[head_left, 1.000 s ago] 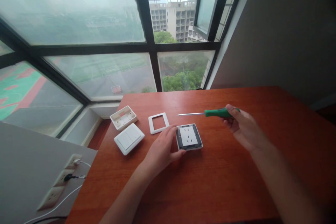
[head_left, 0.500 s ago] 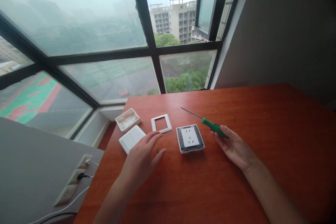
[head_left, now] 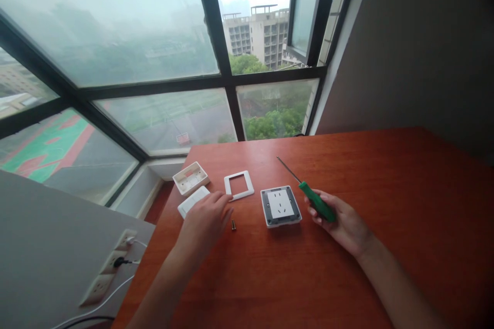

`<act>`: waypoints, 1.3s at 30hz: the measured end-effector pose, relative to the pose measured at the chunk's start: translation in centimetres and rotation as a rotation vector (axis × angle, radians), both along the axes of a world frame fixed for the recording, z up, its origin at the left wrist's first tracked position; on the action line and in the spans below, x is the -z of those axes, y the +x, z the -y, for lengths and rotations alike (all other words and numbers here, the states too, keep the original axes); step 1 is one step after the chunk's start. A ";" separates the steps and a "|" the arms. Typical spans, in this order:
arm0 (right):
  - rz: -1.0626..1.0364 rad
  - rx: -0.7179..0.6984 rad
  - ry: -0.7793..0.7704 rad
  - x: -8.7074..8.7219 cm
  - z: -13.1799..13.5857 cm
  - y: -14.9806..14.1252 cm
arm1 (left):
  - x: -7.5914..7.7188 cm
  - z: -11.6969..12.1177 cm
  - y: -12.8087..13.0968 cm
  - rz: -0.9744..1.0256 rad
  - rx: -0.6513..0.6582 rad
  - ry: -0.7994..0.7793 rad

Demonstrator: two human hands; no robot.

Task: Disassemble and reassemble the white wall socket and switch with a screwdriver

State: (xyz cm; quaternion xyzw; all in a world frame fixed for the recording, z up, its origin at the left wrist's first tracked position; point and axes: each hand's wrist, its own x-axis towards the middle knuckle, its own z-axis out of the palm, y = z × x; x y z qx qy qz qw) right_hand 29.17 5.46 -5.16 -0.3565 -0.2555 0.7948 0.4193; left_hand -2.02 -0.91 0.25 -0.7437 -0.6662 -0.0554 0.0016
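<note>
In my right hand (head_left: pixel 339 218) is a green-handled screwdriver (head_left: pixel 318 203), its thin metal shaft pointing up and to the left. The wall socket (head_left: pixel 281 204), with a white face and exposed grey edging on a white box, lies just left of that hand. My left hand (head_left: pixel 204 218) hovers palm down, fingers apart, partly covering a white switch panel (head_left: pixel 193 200). Its fingertips are at the near-left corner of a white cover frame (head_left: pixel 250 187); whether they touch it I cannot tell. Small screws (head_left: pixel 233 225) lie right of the left hand.
A cream mounting box (head_left: pixel 191 179) rests near the left edge of the reddish wooden table (head_left: pixel 347 164). Below that edge, wall outlets (head_left: pixel 113 262) carry plugs and cables. Windows stand behind the table, and a dark wall (head_left: pixel 417 46) is at the right.
My left hand has drawn slightly left, its thumb closer to its fingers, uncovering the screws. The screwdriver has tilted to a steeper angle in my right hand.
</note>
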 end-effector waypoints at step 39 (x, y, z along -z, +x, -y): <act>0.206 -0.022 0.158 -0.4 0.6 -0.8 | 0.2 -0.8 9.1 0.179 0.305 -0.026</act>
